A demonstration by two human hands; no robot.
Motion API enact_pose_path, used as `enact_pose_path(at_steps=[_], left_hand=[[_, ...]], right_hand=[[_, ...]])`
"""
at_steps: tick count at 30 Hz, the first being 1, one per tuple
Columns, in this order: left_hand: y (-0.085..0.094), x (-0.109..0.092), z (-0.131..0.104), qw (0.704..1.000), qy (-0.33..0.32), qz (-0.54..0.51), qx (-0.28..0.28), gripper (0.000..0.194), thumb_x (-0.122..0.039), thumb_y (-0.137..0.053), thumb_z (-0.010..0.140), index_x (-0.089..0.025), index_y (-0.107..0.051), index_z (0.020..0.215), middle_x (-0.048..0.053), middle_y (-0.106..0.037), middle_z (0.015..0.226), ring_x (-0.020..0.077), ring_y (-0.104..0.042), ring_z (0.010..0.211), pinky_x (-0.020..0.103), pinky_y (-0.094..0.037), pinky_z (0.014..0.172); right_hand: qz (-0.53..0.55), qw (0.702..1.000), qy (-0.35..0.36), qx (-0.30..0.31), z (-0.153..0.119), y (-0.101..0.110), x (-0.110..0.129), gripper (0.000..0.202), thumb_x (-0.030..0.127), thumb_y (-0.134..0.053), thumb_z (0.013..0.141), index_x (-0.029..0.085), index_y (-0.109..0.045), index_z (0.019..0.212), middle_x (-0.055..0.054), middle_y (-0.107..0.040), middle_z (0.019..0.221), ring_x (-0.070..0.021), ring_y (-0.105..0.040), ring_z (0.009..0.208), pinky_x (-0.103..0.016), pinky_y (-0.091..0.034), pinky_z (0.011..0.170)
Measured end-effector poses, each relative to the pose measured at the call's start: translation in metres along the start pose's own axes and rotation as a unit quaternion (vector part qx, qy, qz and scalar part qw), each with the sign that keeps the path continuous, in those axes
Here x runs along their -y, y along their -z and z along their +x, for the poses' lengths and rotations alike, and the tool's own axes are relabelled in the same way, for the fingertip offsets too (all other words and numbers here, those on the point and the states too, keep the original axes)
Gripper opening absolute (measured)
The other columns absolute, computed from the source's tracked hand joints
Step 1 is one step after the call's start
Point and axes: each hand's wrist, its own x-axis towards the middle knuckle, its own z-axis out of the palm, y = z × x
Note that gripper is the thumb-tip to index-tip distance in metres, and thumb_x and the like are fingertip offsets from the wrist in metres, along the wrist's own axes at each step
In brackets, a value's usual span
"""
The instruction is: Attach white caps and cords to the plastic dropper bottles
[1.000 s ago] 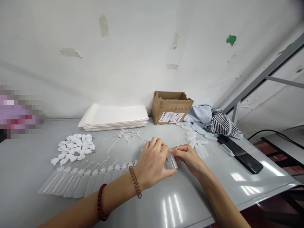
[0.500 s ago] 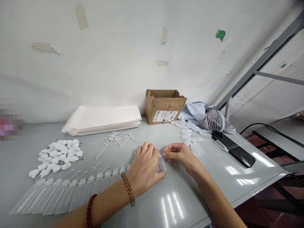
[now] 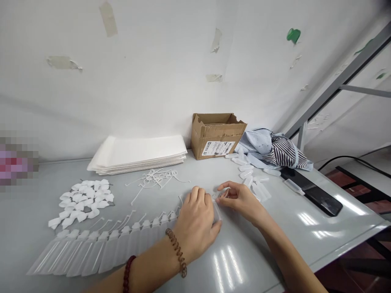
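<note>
My left hand is closed over a translucent plastic tube on the table; the tube's end shows past the fingers, and most of it is hidden. Just to the right, at the tube's upper end, my right hand pinches a thin white cord between thumb and fingers. A long row of similar translucent tubes with white tops lies left of my left hand, some with cords sticking out. Behind the row rests a tangle of white cords. Several loose white pieces are heaped at the left.
Loose translucent tubes lie beyond my right hand. A stack of white sheets and an open cardboard box stand against the wall. At the right are bunched cloth, a black phone-like slab and the table edge.
The whole view has shifted, so everything sits slightly farther right. My right hand's fingers have spread a little around the cord; my left hand stays over the tube.
</note>
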Motion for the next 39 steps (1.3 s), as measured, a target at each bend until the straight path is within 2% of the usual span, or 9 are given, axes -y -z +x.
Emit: enact_pose_path(at_steps=[10, 13, 16, 18, 20, 25, 30, 34, 39], left_hand=[[-0.003, -0.005, -0.004, 1.0, 0.0, 0.016, -0.008, 0.026, -0.036, -0.06, 0.081, -0.013, -0.054, 0.092, 0.011, -0.055, 0.096, 0.0296, -0.047, 0.093, 0.045, -0.045, 0.077], [0.004, -0.002, -0.003, 1.0, 0.0, -0.021, -0.012, 0.043, -0.05, -0.056, 0.081, -0.013, -0.053, 0.103, 0.013, -0.056, 0.102, 0.0303, -0.048, 0.095, 0.046, -0.044, 0.078], [0.021, 0.016, 0.006, 0.998, 0.013, -0.056, -0.015, 0.065, -0.061, -0.044, 0.084, -0.01, -0.042, 0.126, 0.016, -0.056, 0.111, 0.0309, -0.048, 0.102, 0.046, -0.043, 0.082], [0.034, 0.035, 0.015, 0.999, 0.021, -0.024, -0.02, 0.056, -0.053, -0.035, 0.091, -0.01, -0.043, 0.127, 0.016, -0.055, 0.116, 0.031, -0.046, 0.109, 0.046, -0.041, 0.087], [0.042, 0.057, 0.025, 0.999, 0.008, 0.036, 0.004, 0.039, -0.038, -0.035, 0.094, -0.01, -0.056, 0.113, 0.015, -0.058, 0.11, 0.0305, -0.045, 0.109, 0.044, -0.042, 0.087], [0.051, 0.094, 0.039, 0.991, -0.033, 0.129, 0.029, 0.018, -0.011, -0.049, 0.084, -0.011, -0.066, 0.089, 0.013, -0.062, 0.096, 0.0286, -0.048, 0.1, 0.041, -0.042, 0.085], [0.058, 0.109, 0.033, 0.99, -0.042, 0.137, 0.013, 0.017, -0.016, -0.055, 0.084, -0.014, -0.065, 0.097, 0.011, -0.061, 0.098, 0.028, -0.046, 0.101, 0.04, -0.042, 0.087], [0.056, 0.12, 0.028, 0.988, -0.063, 0.141, -0.007, 0.019, -0.012, -0.052, 0.085, -0.014, -0.064, 0.1, 0.011, -0.06, 0.098, 0.0266, -0.045, 0.098, 0.04, -0.042, 0.086], [0.053, 0.13, 0.031, 0.986, -0.105, 0.13, -0.022, 0.018, -0.011, -0.048, 0.087, -0.014, -0.065, 0.093, 0.01, -0.062, 0.093, 0.0254, -0.046, 0.097, 0.039, -0.044, 0.084]], right_hand=[[-0.052, 0.998, -0.017, 0.028, -0.004, 0.003, 0.001, 0.025, 0.032, -0.068, 0.068, 0.016, -0.063, 0.086, 0.003, -0.058, 0.049, -0.0083, -0.037, 0.046, -0.022, -0.026, 0.046], [-0.049, 0.998, -0.014, 0.026, -0.005, 0.007, 0.002, 0.024, 0.034, -0.066, 0.071, 0.017, -0.062, 0.086, 0.004, -0.057, 0.048, -0.0072, -0.033, 0.043, -0.022, -0.024, 0.043], [-0.039, 0.999, -0.003, 0.011, -0.005, 0.015, 0.001, 0.024, 0.041, -0.064, 0.074, 0.018, -0.06, 0.077, 0.004, -0.053, 0.046, -0.0059, -0.029, 0.041, -0.021, -0.021, 0.042], [-0.034, 0.999, -0.001, -0.022, -0.004, 0.024, 0.0, 0.029, 0.045, -0.065, 0.073, 0.018, -0.056, 0.071, 0.005, -0.049, 0.044, -0.0056, -0.028, 0.04, -0.021, -0.019, 0.042], [-0.019, 0.997, 0.001, -0.073, -0.003, 0.035, -0.003, 0.034, 0.048, -0.067, 0.07, 0.018, -0.053, 0.067, 0.006, -0.046, 0.044, -0.0059, -0.029, 0.041, -0.021, -0.019, 0.042], [-0.023, 0.983, 0.028, -0.18, -0.011, 0.062, -0.013, 0.039, 0.054, -0.065, 0.071, 0.017, -0.053, 0.066, 0.005, -0.044, 0.048, -0.0071, -0.033, 0.044, -0.021, -0.024, 0.043], [-0.121, 0.965, 0.061, -0.222, -0.027, 0.077, -0.029, 0.037, 0.054, -0.063, 0.073, 0.018, -0.058, 0.068, 0.001, -0.053, 0.055, -0.0102, -0.043, 0.048, -0.022, -0.032, 0.045], [-0.239, 0.931, 0.105, -0.255, -0.036, 0.075, -0.039, 0.038, 0.057, -0.058, 0.076, 0.02, -0.061, 0.07, 0.001, -0.052, 0.053, -0.012, -0.043, 0.046, -0.024, -0.034, 0.044], [-0.354, 0.89, 0.184, -0.22, -0.037, 0.072, -0.044, 0.037, 0.058, -0.052, 0.081, 0.022, -0.064, 0.08, -0.003, -0.063, 0.077, -0.0121, -0.05, 0.05, -0.026, -0.042, 0.051]])
